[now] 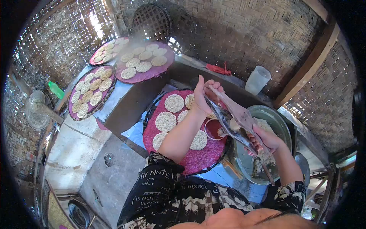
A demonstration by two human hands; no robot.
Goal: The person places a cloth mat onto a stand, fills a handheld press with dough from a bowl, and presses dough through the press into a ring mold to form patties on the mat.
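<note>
My left hand (206,93) is wrapped round the upper ends of a long wooden two-armed press (238,108), thumb pointing up. My right hand (268,138) grips the press lower down, over a large metal basin (286,126). Pale, crumbly dough (267,126) lies in the basin, and some clings to the press's lower end. Below my left forearm is a round tray covered with pink cloth (155,124), bearing several flat round noodle-like cakes (166,121). A thin round ring (206,133) sits on this tray, partly behind the press.
Several more pink-lined trays of round cakes (143,66) stand on the ledge at the upper left, with haze above them. A translucent plastic container (258,80) and a red bag (218,69) are on the back ledge. A green bottle (56,90) is at the left, near woven walls.
</note>
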